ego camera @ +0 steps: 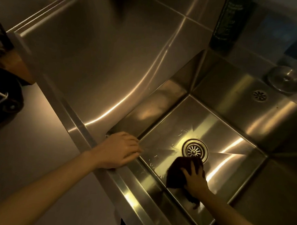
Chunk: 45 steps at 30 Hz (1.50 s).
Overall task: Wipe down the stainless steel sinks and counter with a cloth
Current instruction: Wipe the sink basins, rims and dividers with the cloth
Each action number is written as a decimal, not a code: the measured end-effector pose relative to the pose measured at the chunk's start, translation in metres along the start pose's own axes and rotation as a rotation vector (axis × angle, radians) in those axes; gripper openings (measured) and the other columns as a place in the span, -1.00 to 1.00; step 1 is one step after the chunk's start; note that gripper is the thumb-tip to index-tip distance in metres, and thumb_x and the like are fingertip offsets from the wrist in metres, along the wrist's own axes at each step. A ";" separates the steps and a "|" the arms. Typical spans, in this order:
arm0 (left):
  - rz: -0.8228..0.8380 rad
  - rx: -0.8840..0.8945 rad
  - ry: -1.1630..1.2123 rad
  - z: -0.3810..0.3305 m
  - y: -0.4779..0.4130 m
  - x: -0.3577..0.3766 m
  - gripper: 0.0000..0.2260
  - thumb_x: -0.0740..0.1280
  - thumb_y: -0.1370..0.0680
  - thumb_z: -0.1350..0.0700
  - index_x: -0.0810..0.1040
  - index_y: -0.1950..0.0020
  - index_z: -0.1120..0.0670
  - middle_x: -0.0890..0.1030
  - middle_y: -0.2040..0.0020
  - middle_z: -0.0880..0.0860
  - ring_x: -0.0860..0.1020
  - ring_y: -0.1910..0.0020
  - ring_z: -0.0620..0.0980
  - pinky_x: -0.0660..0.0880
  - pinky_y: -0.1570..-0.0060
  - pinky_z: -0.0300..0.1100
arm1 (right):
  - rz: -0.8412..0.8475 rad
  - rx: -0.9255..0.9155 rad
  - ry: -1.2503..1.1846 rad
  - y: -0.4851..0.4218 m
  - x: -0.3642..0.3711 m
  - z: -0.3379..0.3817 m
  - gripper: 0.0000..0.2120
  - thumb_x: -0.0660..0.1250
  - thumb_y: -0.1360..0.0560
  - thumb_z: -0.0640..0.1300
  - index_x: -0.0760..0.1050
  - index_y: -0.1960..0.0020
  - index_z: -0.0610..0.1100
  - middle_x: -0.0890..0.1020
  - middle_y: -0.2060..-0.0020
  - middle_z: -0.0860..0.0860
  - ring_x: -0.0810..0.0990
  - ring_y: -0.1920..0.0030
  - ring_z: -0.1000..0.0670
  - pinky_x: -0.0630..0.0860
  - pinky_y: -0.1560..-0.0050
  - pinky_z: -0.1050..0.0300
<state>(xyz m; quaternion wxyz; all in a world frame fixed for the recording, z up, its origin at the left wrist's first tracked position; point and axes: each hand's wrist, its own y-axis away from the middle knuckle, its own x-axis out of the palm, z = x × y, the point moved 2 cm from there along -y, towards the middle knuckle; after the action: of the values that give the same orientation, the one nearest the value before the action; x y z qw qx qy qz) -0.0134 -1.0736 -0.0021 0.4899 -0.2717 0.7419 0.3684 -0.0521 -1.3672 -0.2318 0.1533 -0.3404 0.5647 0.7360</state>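
Cloth (180,171): dark brown, bunched, soft, with ragged edges. It lies on the floor of the sink (232,126) under my right hand (195,180). Its far edge overlaps the rim of the drain strainer (195,150).

Right hand: fingers spread and laid over the cloth, pressing it to the steel, not wrapped round it.

Left hand (120,151): rests on the sink's rim, to the left of the right hand, fingers loosely bent over the edge and holding nothing.

Hard to make out: my palm hides part of the cloth, and a dark tail of it shows beside my wrist. The left fingertips are blurred. Far beyond the right hand, the frame cuts off the top of a dark bottle (228,22), and its label is unreadable.

Materials: brushed stainless steel, a square-cornered basin, shallow creases running to the strainer. The strainer is round with radial slots. Thin water streaks lie between my hands. The surface (96,50) beyond the left hand is smooth steel with long reflections.
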 end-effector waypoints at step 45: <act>-0.149 -0.134 0.138 0.015 0.032 0.004 -0.74 0.18 -0.51 0.00 0.64 0.24 -0.07 0.60 0.31 -0.16 0.52 0.30 -0.18 0.33 0.14 -0.26 | -0.203 0.304 -0.395 -0.143 -0.132 0.074 -0.28 0.22 -0.52 0.15 -0.11 -0.53 0.11 -0.17 -0.51 -0.22 -0.14 -0.44 -0.45 -0.03 -0.37 -0.48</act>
<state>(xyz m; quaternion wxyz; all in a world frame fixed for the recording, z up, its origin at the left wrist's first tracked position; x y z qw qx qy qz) -0.0314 -1.0433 -0.0004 0.4445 -0.3830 0.7252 0.3603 0.1061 -1.2320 -0.2374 0.3829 -0.2183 0.5907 0.6759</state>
